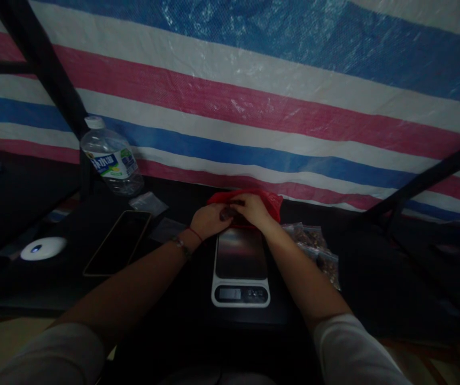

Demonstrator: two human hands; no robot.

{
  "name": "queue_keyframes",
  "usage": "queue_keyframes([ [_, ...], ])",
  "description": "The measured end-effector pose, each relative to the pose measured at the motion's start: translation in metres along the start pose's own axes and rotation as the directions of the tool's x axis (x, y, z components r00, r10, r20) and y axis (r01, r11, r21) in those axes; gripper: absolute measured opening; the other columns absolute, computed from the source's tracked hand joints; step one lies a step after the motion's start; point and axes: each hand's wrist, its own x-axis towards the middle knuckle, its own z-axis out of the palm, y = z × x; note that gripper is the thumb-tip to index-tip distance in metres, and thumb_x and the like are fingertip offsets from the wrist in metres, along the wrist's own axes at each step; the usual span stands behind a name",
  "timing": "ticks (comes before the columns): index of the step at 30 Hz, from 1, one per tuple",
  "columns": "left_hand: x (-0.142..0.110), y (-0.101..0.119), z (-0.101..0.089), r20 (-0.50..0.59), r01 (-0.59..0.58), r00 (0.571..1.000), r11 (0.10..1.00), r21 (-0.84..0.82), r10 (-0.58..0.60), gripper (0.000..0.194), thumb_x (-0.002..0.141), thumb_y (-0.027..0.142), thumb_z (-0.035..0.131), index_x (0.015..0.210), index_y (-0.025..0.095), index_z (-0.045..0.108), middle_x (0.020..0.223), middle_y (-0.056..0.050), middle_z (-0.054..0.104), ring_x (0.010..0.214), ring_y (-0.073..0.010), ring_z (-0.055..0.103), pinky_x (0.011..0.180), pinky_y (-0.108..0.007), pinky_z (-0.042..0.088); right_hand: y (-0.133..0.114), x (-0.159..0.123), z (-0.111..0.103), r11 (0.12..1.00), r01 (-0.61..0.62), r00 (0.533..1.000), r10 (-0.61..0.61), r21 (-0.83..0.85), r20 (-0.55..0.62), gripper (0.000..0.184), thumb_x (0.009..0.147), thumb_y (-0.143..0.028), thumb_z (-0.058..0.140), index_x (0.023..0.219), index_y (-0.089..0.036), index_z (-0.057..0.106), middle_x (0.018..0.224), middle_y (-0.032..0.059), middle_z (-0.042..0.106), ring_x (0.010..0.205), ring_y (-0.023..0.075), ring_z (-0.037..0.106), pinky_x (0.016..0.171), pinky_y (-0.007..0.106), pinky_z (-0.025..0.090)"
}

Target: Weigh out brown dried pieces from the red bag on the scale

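Note:
Both my hands are together at the mouth of a red plastic bag point(272, 202), just beyond a white kitchen scale point(241, 256). My left hand point(209, 219) has its fingers curled on a small, glossy dark-brown packet point(226, 214), which looks like a small plastic bag. Close beside it, my right hand point(254, 210) bends over the red bag with its fingers drawn in. What those fingers hold is hidden in the dim light. Nothing lies on the scale's metal plate. To the right of my right forearm are several zip bags point(313, 240) with brown bits inside.
A dark phone point(118, 243) and a white oval device point(43, 248) lie to the left on the black table point(197, 310). Clear zip bags point(148, 203) lie near a large plastic bottle point(111, 160). A striped sheet point(254, 107) hangs behind, between dark metal bars.

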Motion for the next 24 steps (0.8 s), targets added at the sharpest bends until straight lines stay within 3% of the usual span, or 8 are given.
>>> queue_keyframes([
  [5, 0.000, 0.000, 0.002, -0.040, 0.026, 0.999, 0.999, -0.039, -0.028, 0.034, 0.083, 0.046, 0.052, 0.103, 0.021, 0.064, 0.099, -0.007, 0.070, 0.090, -0.0234, 0.066, 0.077, -0.030, 0.049, -0.006, -0.001, -0.001, 0.998, 0.053, 0.996, -0.050, -0.044, 0.078, 0.020, 0.085, -0.020, 0.059, 0.100, -0.017, 0.071, 0.101, 0.0065, 0.071, 0.093, 0.0171, 0.064, 0.085, 0.027, 0.045],
  [10, -0.001, 0.003, -0.003, -0.031, 0.070, 0.997, 0.993, -0.097, -0.074, 0.033, 0.082, 0.046, 0.055, 0.103, 0.023, 0.065, 0.099, -0.006, 0.070, 0.091, -0.0222, 0.065, 0.078, -0.029, 0.049, -0.007, -0.001, 0.000, 0.993, 0.063, 0.998, -0.062, -0.096, 0.019, 0.023, 0.082, -0.012, 0.056, 0.100, -0.017, 0.070, 0.105, 0.0078, 0.068, 0.100, 0.0183, 0.060, 0.092, 0.031, 0.044],
  [17, -0.002, 0.000, 0.000, -0.087, 0.100, 0.990, 0.991, -0.091, -0.108, 0.036, 0.082, 0.047, 0.054, 0.106, 0.023, 0.063, 0.099, -0.006, 0.070, 0.089, -0.0230, 0.065, 0.076, -0.029, 0.049, -0.003, -0.001, -0.008, 0.991, 0.028, 1.000, -0.028, -0.134, -0.002, 0.040, 0.080, -0.001, 0.041, 0.105, -0.015, 0.068, 0.109, 0.0071, 0.068, 0.104, 0.0168, 0.059, 0.096, 0.028, 0.042],
  [21, -0.001, -0.003, 0.002, -0.129, 0.131, 0.981, 0.985, -0.114, -0.145, 0.035, 0.082, 0.044, 0.054, 0.107, 0.022, 0.061, 0.102, -0.006, 0.069, 0.090, -0.0227, 0.065, 0.075, -0.029, 0.049, 0.006, -0.004, -0.006, 0.976, -0.022, 0.976, 0.067, -0.215, 0.208, 0.033, 0.084, -0.008, 0.047, 0.111, -0.014, 0.066, 0.111, 0.0104, 0.067, 0.101, 0.0188, 0.061, 0.092, 0.028, 0.043],
  [24, 0.000, -0.002, 0.001, -0.121, 0.162, 0.977, 0.977, -0.135, -0.179, 0.031, 0.083, 0.041, 0.052, 0.105, 0.022, 0.062, 0.101, -0.006, 0.069, 0.090, -0.0218, 0.066, 0.074, -0.028, 0.049, 0.010, -0.008, 0.005, 0.974, 0.057, 0.937, 0.024, -0.220, 0.349, 0.039, 0.081, -0.022, 0.061, 0.119, -0.015, 0.061, 0.121, 0.0131, 0.062, 0.108, 0.0222, 0.058, 0.094, 0.032, 0.043],
])
